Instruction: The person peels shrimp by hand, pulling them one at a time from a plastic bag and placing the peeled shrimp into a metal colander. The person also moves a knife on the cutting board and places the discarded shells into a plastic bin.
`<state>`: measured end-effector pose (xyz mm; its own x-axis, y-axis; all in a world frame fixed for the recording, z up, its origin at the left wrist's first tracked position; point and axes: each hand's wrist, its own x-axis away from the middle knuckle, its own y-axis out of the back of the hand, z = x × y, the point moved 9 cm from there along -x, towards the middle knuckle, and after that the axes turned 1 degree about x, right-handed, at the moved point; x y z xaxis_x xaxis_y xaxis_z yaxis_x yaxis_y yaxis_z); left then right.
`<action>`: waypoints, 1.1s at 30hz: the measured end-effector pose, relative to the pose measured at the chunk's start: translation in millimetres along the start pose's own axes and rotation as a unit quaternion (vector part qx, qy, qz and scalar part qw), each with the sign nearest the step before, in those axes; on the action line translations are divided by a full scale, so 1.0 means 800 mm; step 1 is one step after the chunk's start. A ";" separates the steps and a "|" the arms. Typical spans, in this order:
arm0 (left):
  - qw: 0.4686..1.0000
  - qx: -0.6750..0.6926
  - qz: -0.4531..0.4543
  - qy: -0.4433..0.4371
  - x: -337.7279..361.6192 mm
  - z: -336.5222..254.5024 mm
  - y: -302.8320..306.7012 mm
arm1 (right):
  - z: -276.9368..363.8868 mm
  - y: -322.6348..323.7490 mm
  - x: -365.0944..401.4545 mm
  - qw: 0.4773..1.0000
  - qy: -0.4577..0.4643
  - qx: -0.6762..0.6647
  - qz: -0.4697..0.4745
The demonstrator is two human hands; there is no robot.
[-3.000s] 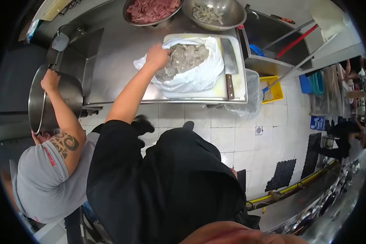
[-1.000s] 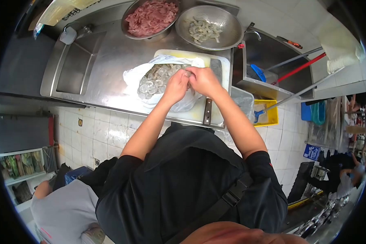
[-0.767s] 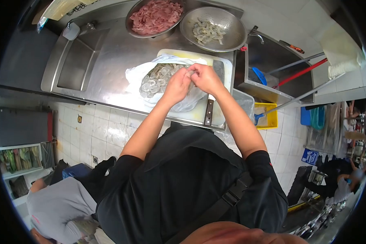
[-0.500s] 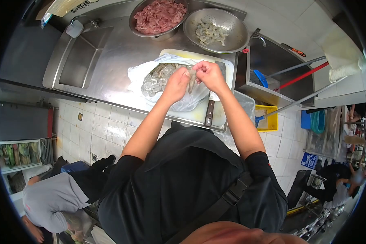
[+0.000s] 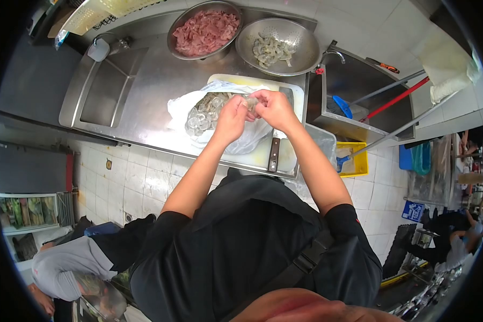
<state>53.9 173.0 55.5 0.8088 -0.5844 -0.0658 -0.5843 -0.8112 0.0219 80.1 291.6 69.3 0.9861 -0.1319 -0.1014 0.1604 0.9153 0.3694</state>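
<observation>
My left hand (image 5: pixel 231 119) and my right hand (image 5: pixel 276 109) meet over the cutting board, fingertips pinched on a raw shrimp (image 5: pixel 250 101) between them. Fingers cover much of the shrimp. Below and left of my hands lies an opened white plastic bag (image 5: pixel 178 109), holding more raw shrimp and round, clear ice pieces (image 5: pixel 198 120). The bag rests on the white cutting board (image 5: pixel 287 155). By my right wrist, a cleaver (image 5: pixel 274 154) lies on the board with its dark wooden handle toward me; its blade is partly hidden under my right arm.
Behind the board stand a metal bowl of sliced raw meat (image 5: pixel 206 31) and a colander (image 5: pixel 309 49) with shrimp. A sink (image 5: pixel 104 94) is at left; another basin (image 5: pixel 370 80) with brushes is at right. A person in grey (image 5: pixel 64 263) bends at lower left.
My hands have drawn closer together, and the shrimp that hung down between them is now mostly enclosed by my fingers. The whole view has shifted slightly.
</observation>
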 end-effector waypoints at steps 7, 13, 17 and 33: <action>1.000 0.016 0.013 0.008 -0.002 -0.003 -0.003 | 0.004 0.010 -0.001 1.000 -0.017 -0.019 -0.004; 0.980 0.165 0.106 0.044 -0.004 -0.013 -0.005 | -0.003 0.012 -0.009 0.973 -0.039 -0.218 0.066; 0.973 0.166 0.157 0.013 -0.002 -0.026 -0.010 | 0.005 0.007 -0.016 0.966 -0.017 -0.235 0.103; 0.983 0.167 0.056 0.046 -0.019 0.007 -0.016 | -0.073 0.029 -0.010 0.993 -0.106 -0.040 -0.046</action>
<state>48.9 192.2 50.8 0.7318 -0.6814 0.0099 -0.6464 -0.6986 -0.3068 73.0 335.9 24.8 0.9558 -0.2861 0.0676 0.2551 0.9216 0.2925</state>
